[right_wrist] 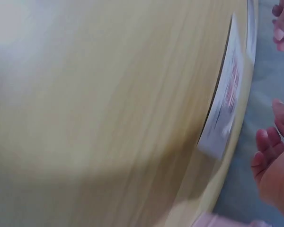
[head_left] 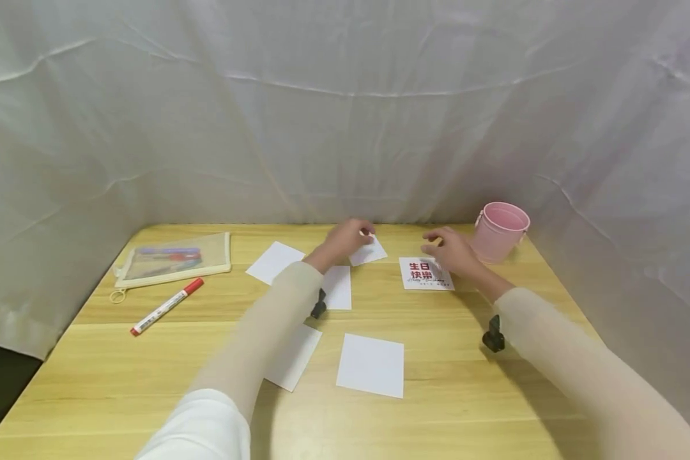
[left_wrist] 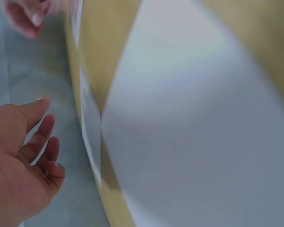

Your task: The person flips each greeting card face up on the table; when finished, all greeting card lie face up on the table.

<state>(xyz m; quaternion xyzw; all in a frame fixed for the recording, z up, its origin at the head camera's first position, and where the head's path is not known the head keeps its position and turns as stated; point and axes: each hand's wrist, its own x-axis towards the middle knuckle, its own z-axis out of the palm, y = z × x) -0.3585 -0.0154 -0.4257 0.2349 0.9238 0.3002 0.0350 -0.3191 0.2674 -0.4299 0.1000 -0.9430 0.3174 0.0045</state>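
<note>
My left hand (head_left: 346,238) hovers over a small white card (head_left: 370,254) at the back middle of the table, hiding part of it. Its fingers are loosely bent with nothing between them, as the left wrist view of the hand (left_wrist: 26,158) shows. My right hand (head_left: 455,252) hangs above a square card printed with red Chinese characters (head_left: 427,276), overlapping its right corner. Thumb and fingers stand apart there, and the right wrist view shows that hand (right_wrist: 277,163) holding nothing, beside the printed card (right_wrist: 225,101).
Several more blank white cards lie about, one at front centre (head_left: 371,365) and one at back left (head_left: 275,262). A pink bucket (head_left: 497,236) stands at back right. On the left are a red-capped marker (head_left: 165,308) and a zip pouch (head_left: 209,255) with pens inside.
</note>
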